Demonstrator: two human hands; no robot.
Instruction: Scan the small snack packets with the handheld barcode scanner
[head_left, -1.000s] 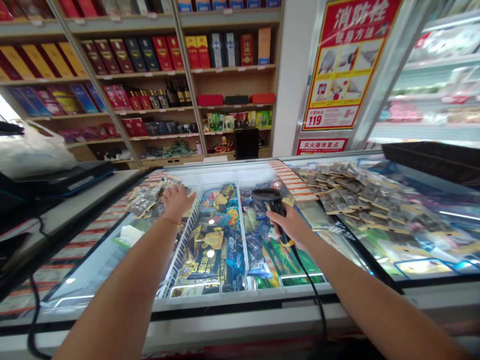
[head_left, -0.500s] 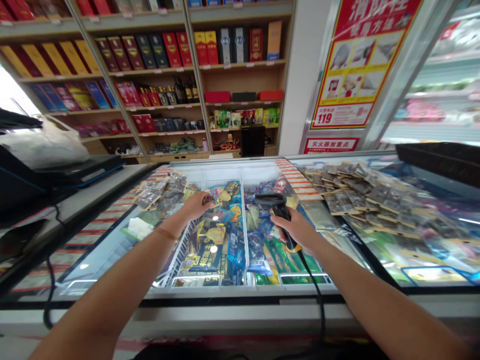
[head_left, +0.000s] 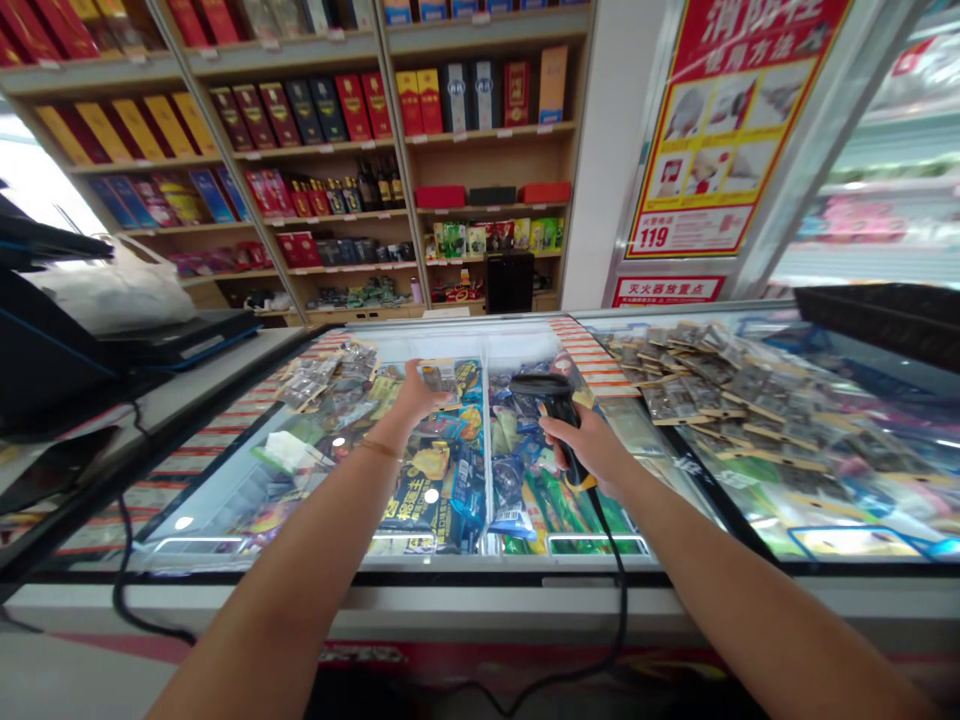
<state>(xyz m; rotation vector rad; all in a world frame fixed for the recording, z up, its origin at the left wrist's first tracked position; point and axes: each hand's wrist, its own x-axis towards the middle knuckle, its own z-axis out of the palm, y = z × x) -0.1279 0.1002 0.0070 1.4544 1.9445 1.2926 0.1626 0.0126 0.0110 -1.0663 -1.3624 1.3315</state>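
Observation:
In my right hand [head_left: 581, 440] is a black barcode scanner [head_left: 559, 405], its fingers wrapped round the handle and its head turned to the left. My left hand [head_left: 418, 395] holds a small clear packet [head_left: 437, 379] with dark contents between thumb and fingers, over the glass-topped freezer [head_left: 525, 335]. To the left of that hand lies a pile of similar packets [head_left: 341, 372]. A larger pile of packets [head_left: 720, 385] spreads over the glass to the right of the scanner. Bagged frozen goods [head_left: 420, 500] show through the glass beneath both hands.
The scanner's black cable [head_left: 622, 600] hangs over the freezer's front edge. At left, a white plastic bag [head_left: 124, 290] sits by dark counter equipment [head_left: 184, 335]. A black tray [head_left: 877, 320] stands at right. Shelves of boxes [head_left: 300, 110] line the back wall.
My left hand has moved right and slightly up, turning so the packet in its grip shows. My right hand keeps the scanner in nearly the same place. The view has shifted slightly.

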